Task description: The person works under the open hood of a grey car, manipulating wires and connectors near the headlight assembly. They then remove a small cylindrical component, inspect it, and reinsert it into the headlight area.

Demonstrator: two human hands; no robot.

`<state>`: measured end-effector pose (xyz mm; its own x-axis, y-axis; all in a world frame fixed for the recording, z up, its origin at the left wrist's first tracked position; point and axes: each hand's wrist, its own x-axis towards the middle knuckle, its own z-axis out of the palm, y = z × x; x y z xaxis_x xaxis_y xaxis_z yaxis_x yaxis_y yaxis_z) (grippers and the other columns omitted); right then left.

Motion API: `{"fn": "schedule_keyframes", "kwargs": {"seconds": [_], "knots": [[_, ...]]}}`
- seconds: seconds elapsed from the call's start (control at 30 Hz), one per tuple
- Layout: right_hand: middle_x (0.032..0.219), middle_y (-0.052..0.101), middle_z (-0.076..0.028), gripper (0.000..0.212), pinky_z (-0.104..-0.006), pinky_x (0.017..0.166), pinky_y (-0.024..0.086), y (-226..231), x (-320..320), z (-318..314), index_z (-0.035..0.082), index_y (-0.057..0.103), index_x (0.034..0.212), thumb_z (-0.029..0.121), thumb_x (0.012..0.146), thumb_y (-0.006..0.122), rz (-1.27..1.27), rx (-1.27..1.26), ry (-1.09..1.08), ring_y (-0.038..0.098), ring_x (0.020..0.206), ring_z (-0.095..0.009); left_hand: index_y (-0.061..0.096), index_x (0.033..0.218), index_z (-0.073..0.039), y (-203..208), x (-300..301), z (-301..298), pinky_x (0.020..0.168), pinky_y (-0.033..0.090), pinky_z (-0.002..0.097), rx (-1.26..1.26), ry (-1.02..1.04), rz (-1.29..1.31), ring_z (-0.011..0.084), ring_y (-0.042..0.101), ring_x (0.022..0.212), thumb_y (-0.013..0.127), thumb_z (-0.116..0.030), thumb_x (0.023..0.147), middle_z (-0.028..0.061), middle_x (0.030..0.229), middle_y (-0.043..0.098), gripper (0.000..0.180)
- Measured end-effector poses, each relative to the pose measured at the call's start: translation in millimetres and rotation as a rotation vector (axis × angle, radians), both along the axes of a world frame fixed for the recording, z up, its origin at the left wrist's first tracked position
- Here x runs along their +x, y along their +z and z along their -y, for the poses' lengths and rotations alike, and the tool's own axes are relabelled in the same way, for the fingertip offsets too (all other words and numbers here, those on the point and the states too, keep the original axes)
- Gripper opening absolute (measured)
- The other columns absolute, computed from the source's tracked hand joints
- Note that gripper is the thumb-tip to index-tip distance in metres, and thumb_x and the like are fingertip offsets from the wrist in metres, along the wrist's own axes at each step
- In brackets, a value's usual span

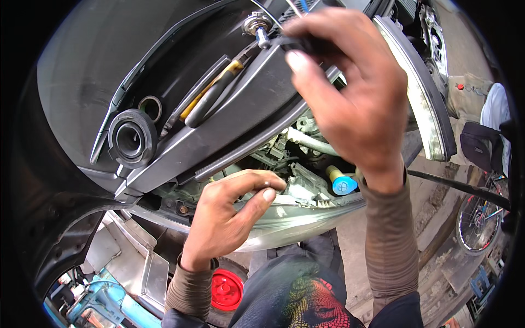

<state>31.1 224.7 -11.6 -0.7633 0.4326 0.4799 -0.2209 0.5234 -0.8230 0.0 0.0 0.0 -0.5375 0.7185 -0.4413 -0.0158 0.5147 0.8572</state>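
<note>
My left hand [232,210] is over the back of a clear headlight [306,221], with thumb and forefinger pinched together; what they hold, if anything, is too small to make out. Higher up, my right hand [361,93] is smeared by motion, its thumb and fingers curled about a dark thing I cannot make out. Just left of those fingers a headlight bulb [262,37] lies on the black plastic cowl [240,115]. Pliers with yellow and dark handles [210,93] rest in the cowl's trough. Near them sit a round black rubber cover [132,138] and a metal ring [150,108].
A blue reservoir cap [344,185] stands in the engine bay, near my right wrist. Further right are a second headlight-like lamp [415,87], a black bag [481,145] and a bicycle wheel [481,216]. Below left, a red-hubbed wheel [226,290] is near my left forearm.
</note>
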Motion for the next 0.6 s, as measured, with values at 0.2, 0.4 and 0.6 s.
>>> {"fn": "schedule_keyframes", "kwargs": {"seconds": [0.2, 0.4, 0.6], "knots": [[0.115, 0.06, -0.017, 0.028, -0.0305, 0.088, 0.052, -3, 74, 15, -0.005, 0.067, 0.104, -0.012, 0.077, 0.06, 0.006, -0.284, 0.106, 0.063, 0.101, -0.021, 0.072, 0.102, 0.005, 19, 7, 16, 0.089, 0.052, 0.0312, 0.194, 0.302, -0.105, 0.0193, 0.068, 0.093, 0.066, -0.001, 0.09, 0.0127, 0.097, 0.072, 0.014], [0.106, 0.063, -0.012, 0.042, -0.0331, 0.094, 0.05, 0, 133, 23, -0.002, 0.061, 0.106, -0.009, 0.065, 0.058, 0.337, -0.818, 0.36, 0.064, 0.097, -0.019, 0.065, 0.11, 0.007, 34, 3, 25, 0.08, 0.054, 0.034, 0.533, 0.743, -0.348, 0.0201, 0.064, 0.092, 0.06, -0.001, 0.087, 0.0146, 0.099, 0.066, 0.024], [0.109, 0.064, -0.008, 0.048, -0.031, 0.098, 0.05, -22, 133, 19, 0.0, 0.057, 0.118, -0.008, 0.071, 0.062, 0.575, -0.878, 0.701, 0.064, 0.104, -0.016, 0.063, 0.127, 0.002, 43, 27, 7, 0.093, 0.052, 0.0369, 0.07, -0.191, -0.419, 0.0244, 0.065, 0.105, 0.072, -0.013, 0.09, 0.0185, 0.117, 0.069, 0.041]]}}
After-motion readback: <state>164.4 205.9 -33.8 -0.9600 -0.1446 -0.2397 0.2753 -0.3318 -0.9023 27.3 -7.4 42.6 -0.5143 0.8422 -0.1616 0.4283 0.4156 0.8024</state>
